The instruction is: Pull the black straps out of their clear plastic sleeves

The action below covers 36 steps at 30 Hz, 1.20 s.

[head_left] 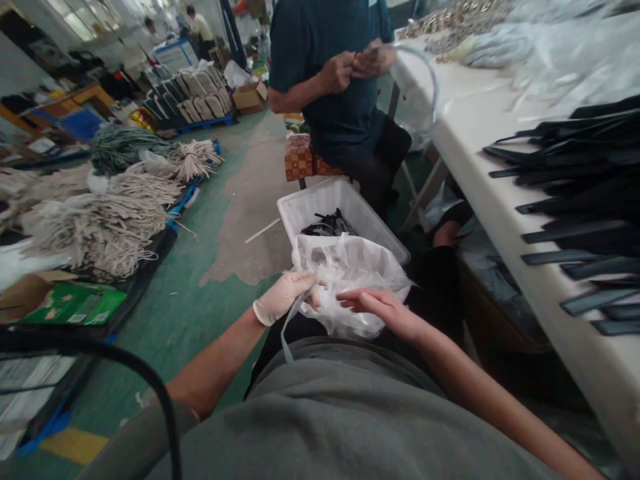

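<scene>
My left hand (pixel 289 297), in a pale thin glove, is closed on a narrow grey strap (pixel 286 337) that hangs down toward my lap. A crumpled white plastic bag (pixel 367 263) lies over my lap and against the near side of a white plastic bin (pixel 393 241). Over the bag is my right hand (pixel 383 308), bare, with its fingers stretched out to the left and nothing visible in them. Its fingertips are a little apart from my left hand. Short black strips (pixel 330 225) lie inside the bin.
To the right, a white table (pixel 480 133) carries dark straps (pixel 590 193) that overhang its edge. A co-worker (pixel 330 80) sits ahead, holding something small. Bundles of beige cord (pixel 110 213) lie on pallets at left, near a green box (pixel 75 303).
</scene>
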Each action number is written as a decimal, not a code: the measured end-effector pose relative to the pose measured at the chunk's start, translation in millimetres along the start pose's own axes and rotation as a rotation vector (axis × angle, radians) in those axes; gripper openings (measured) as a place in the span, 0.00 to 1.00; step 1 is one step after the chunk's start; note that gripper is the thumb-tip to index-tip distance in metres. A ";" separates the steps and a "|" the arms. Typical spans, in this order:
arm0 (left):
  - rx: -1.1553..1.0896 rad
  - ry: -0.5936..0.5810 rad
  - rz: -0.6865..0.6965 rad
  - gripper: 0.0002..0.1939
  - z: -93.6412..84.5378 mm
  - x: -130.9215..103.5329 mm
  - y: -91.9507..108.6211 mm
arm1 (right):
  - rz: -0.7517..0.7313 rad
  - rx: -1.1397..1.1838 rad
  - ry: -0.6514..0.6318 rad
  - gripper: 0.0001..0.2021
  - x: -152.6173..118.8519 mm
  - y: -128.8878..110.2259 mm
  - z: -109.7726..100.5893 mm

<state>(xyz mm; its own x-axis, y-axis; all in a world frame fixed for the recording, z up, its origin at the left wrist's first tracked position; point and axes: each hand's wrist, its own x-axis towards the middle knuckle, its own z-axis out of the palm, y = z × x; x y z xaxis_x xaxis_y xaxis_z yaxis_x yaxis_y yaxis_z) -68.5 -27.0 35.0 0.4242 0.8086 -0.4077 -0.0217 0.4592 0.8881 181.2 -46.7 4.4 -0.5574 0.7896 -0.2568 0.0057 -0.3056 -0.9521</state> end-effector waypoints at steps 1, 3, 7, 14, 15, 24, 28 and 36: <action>0.000 -0.053 0.002 0.25 12.9 4.4 4.4 | -0.019 0.099 -0.066 0.28 8.8 -6.6 9.8; 0.005 -0.130 0.011 0.23 34.2 13.0 8.5 | -0.059 0.266 -0.067 0.30 24.8 -19.3 21.3; -0.074 -0.179 -0.008 0.22 55.1 25.0 3.5 | -0.157 0.274 0.200 0.22 40.6 -47.5 13.0; -0.219 -0.170 -0.071 0.27 59.9 24.1 -13.7 | -0.175 0.175 0.405 0.22 34.6 -76.2 -34.7; -0.229 -0.192 -0.073 0.27 61.2 24.0 -16.4 | -0.158 0.179 0.421 0.22 33.7 -77.2 -39.1; -0.048 -0.133 -0.044 0.21 68.1 38.5 -33.8 | -0.124 0.060 0.473 0.28 25.8 -84.4 -52.3; 0.097 -0.107 -0.037 0.20 64.2 42.4 -33.4 | -0.094 0.088 0.488 0.31 24.9 -77.3 -59.9; -0.155 -0.159 -0.075 0.25 60.4 47.4 -51.7 | 0.122 0.047 0.246 0.21 17.3 -34.0 -36.9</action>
<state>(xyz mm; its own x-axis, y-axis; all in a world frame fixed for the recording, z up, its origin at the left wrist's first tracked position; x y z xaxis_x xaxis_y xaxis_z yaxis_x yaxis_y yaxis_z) 7.4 -34.7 -17.5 0.5667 0.7077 -0.4218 -0.1185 0.5767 0.8083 202.0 -3.0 26.2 -0.3370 0.8490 -0.4069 0.0183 -0.4262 -0.9044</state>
